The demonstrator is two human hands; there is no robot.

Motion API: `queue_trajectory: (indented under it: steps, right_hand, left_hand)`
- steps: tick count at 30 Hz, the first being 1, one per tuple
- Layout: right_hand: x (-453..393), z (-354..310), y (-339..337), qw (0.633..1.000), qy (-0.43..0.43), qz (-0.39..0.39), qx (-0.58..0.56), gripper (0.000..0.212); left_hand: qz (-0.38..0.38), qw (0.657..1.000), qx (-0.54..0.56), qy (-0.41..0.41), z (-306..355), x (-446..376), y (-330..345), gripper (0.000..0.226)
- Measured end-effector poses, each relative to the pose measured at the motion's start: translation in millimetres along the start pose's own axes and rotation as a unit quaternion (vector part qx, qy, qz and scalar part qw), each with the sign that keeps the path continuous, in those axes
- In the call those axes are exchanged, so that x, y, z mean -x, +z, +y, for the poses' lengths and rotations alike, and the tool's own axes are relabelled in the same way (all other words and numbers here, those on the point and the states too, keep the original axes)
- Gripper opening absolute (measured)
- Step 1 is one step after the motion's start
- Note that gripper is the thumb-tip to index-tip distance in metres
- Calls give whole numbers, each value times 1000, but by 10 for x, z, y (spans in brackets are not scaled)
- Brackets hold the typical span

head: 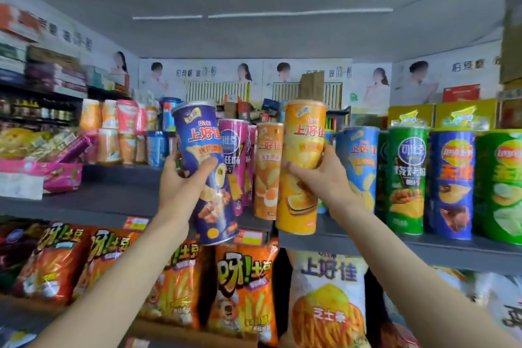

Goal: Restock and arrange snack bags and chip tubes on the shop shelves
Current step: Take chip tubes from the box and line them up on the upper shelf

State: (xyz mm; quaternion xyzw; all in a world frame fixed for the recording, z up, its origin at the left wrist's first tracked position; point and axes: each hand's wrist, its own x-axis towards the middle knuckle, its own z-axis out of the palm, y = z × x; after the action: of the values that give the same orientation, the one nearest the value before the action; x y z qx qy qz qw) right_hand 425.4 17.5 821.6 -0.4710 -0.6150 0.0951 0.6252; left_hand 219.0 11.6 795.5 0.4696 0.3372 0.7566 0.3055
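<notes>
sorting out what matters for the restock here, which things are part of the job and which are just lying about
In the job:
left hand gripping the purple tube
right hand gripping the orange tube
tubes standing on the shelf, such as the green tube
orange snack bags below

Just lying about:
wall posters
pink box
radiator

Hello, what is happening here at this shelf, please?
A person is stocking chip tubes. The left hand grips a purple tube, tilted, in front of the upper shelf. The right hand grips an orange tube beside the standing tubes. Snack bags fill the shelf below.
</notes>
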Motion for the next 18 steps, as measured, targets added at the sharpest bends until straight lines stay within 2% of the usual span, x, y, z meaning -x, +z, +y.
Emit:
queue_trajectory:
  steps: [5, 9, 11, 15, 18]
  right_hand:
    - [-103, 0, 342, 998, 5, 37, 51, 66]
    - [-120, -52, 599, 982, 13, 149, 114, 76]
    - [-124, -114, 731, 976, 27, 185, 108, 72]
    - [-7, -303, 1024, 978, 47, 205, 4, 57]
    - [108, -418, 1261, 985, 38, 166, 8, 51]
  left_hand:
    - [-38, 999, -7, 7, -183, -334, -204, 47]
    - [-97, 995, -11, 13, -249, -605, -499, 54]
    - [-123, 992, -21, 9, -258, -790, -676, 57]
    - [-161, 987, -8, 9, -261, -1098, -987, 53]
    - [-172, 985, 8, 12, -284, -1250, -1140, 49]
